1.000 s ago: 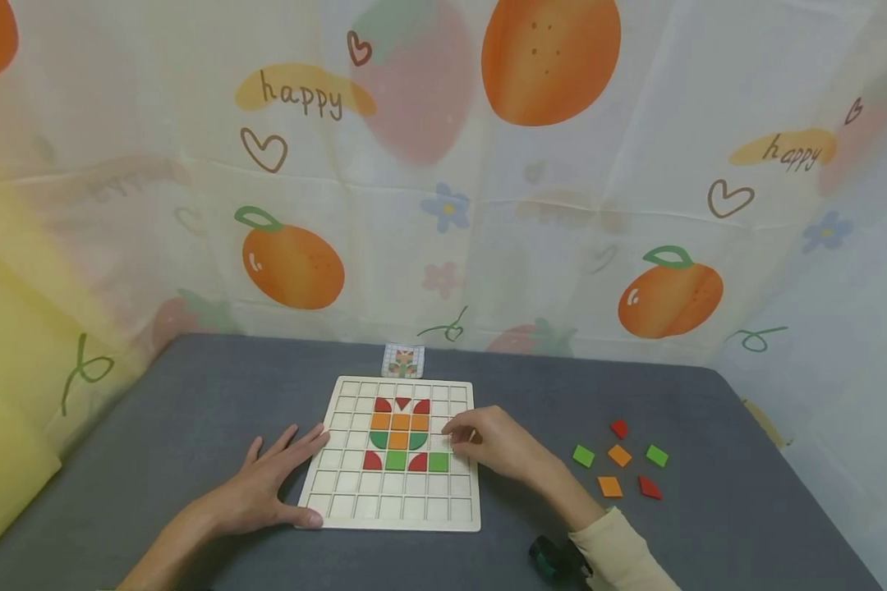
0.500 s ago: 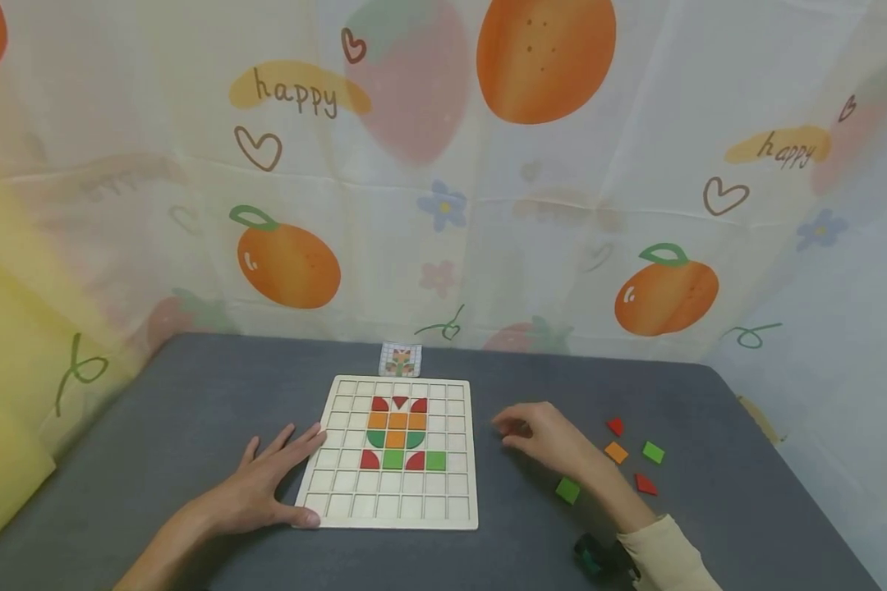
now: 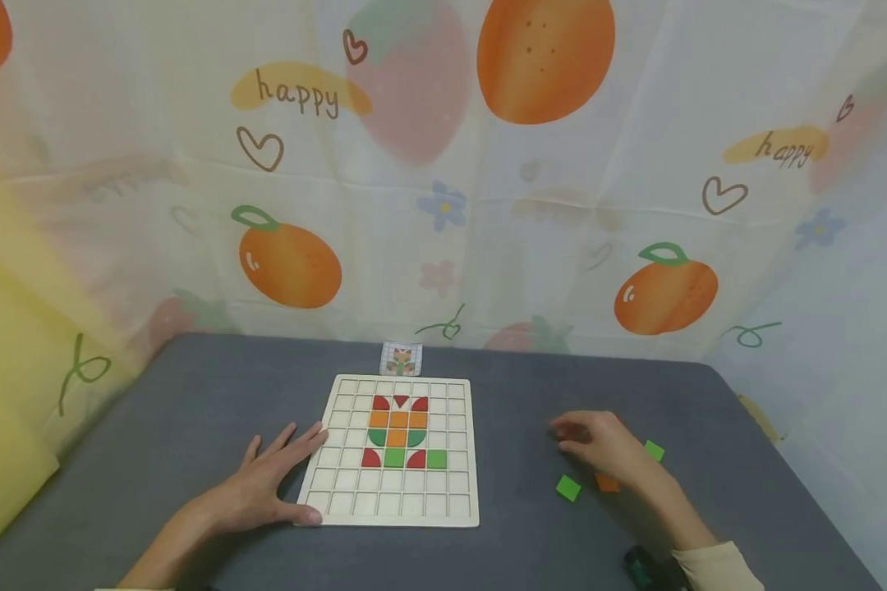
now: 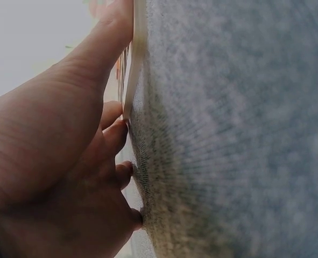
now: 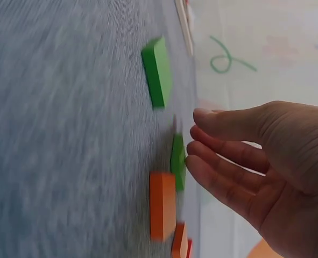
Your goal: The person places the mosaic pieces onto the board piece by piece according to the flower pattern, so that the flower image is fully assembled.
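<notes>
My left hand (image 3: 247, 492) lies spread at the left side of the white grid board (image 3: 388, 513), thumb on its near left corner and fingertips along its edge; the left wrist view shows this hand (image 4: 67, 156) against the edge. On the board are red, orange and green pieces, such as an orange square (image 3: 398, 420) and a green square (image 3: 437, 459). My right hand (image 3: 609, 447) hovers over loose pieces, fingers loosely bent and empty. In the right wrist view, a green piece (image 5: 178, 161) is beside this hand's (image 5: 250, 156) fingertips; contact cannot be told. Another green piece (image 5: 157, 72) lies farther off.
A small patterned card (image 3: 402, 359) lies behind the board. Beneath and around the right forearm are an orange piece (image 3: 608, 483) and a green piece (image 3: 654, 451); other pieces are partly hidden. A printed curtain (image 3: 414, 246) hangs behind the grey table (image 3: 517, 525).
My right hand has moved from the board's right side, over the table, to the loose pieces on the right. My left hand has stayed at the board's left edge.
</notes>
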The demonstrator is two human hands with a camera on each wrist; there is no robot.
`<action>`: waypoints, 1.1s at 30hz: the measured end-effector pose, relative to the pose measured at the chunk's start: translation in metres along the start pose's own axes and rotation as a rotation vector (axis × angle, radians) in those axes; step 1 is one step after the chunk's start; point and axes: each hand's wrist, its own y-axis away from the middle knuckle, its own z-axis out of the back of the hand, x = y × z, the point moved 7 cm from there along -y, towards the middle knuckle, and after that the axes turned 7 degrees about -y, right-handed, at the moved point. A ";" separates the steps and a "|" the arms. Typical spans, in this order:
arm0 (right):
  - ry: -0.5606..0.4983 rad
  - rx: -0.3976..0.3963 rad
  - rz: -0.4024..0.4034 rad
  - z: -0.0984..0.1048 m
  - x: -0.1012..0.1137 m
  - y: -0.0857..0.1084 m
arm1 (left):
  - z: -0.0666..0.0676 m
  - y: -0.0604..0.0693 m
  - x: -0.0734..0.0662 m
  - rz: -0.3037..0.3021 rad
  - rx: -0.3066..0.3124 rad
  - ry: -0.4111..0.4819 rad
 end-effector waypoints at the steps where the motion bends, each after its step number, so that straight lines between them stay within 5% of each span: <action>1: 0.004 -0.010 -0.007 0.003 -0.003 0.002 | 0.000 0.000 0.000 0.000 0.000 0.000; 12: 0.036 -0.008 -0.020 0.012 -0.014 0.014 | 0.003 0.002 -0.001 -0.014 -0.003 0.005; 33: 0.041 -0.004 0.033 0.011 0.006 0.004 | 0.002 0.000 -0.003 -0.017 -0.009 0.000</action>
